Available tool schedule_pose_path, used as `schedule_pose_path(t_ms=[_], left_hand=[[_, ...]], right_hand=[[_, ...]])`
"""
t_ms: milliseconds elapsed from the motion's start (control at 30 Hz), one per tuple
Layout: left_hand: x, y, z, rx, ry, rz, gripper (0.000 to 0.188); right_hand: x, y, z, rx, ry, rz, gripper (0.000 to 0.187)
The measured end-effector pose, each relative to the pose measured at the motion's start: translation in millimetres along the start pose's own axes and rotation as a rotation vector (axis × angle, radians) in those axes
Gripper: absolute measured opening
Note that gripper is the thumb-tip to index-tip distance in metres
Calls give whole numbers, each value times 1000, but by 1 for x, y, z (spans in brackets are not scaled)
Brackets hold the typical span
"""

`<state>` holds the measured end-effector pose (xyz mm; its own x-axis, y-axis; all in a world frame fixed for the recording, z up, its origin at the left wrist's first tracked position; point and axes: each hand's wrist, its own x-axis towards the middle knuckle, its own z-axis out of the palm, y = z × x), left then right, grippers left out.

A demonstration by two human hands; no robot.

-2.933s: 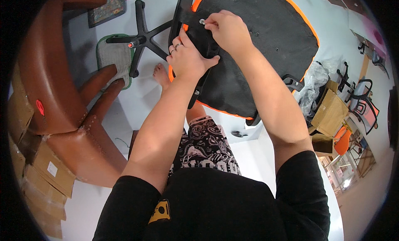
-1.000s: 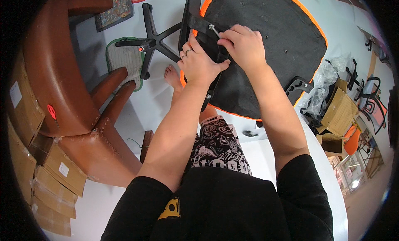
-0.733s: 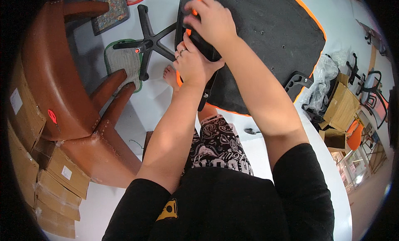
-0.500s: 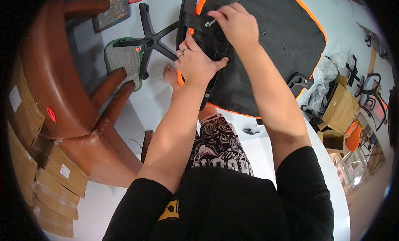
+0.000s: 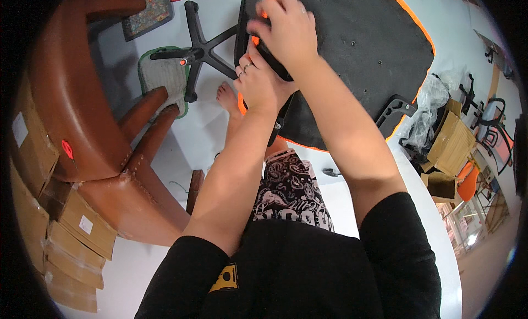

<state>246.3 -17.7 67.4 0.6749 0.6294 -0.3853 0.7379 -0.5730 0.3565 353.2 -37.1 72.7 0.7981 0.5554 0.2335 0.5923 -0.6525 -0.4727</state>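
A black chair seat [image 5: 363, 49] with orange edging lies underside up in front of me. My left hand [image 5: 261, 82] is wrapped round a black armrest part [image 5: 269, 57] at the seat's left edge. Just above it, my right hand [image 5: 289, 35] reaches over the same part, thumb and fingers curled at the orange edge. Its fingertips are blurred, and what they hold is hidden. Another black bracket [image 5: 396, 108] with a bolt sits at the seat's right edge. A bolt [image 5: 278, 126] shows on the armrest below my left hand.
A black five-legged chair base [image 5: 203, 52] stands on the floor at the left. Beside it are a brown leather sofa [image 5: 82, 93], a grey mat [image 5: 165, 71] and cardboard boxes [image 5: 82, 220]. To the right lie clear plastic wrap [image 5: 432, 104] and an opened cardboard box [image 5: 451, 143].
My right hand has swung left across the armrest part; the small metal tool seen in its fingers earlier is now hidden. The left hand has barely shifted. The seat has moved slightly.
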Motion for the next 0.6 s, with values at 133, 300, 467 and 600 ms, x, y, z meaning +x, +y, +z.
schedule_pose_path(t_ms=[133,300,467,600], left_hand=[[2,2,-1,22,-7,36,123],[2,4,-3,24,-67,-5,125],[2,1,-1,-14,-93,-20,121],[2,-2,2,-36,-32,-2,120]], right_hand=[[19,26,3,-20,-78,69,12],[-35,56,-11,70,-48,66,21],[-58,29,-22,104,-208,41,19],[-37,14,-17,-63,-205,-114,18]])
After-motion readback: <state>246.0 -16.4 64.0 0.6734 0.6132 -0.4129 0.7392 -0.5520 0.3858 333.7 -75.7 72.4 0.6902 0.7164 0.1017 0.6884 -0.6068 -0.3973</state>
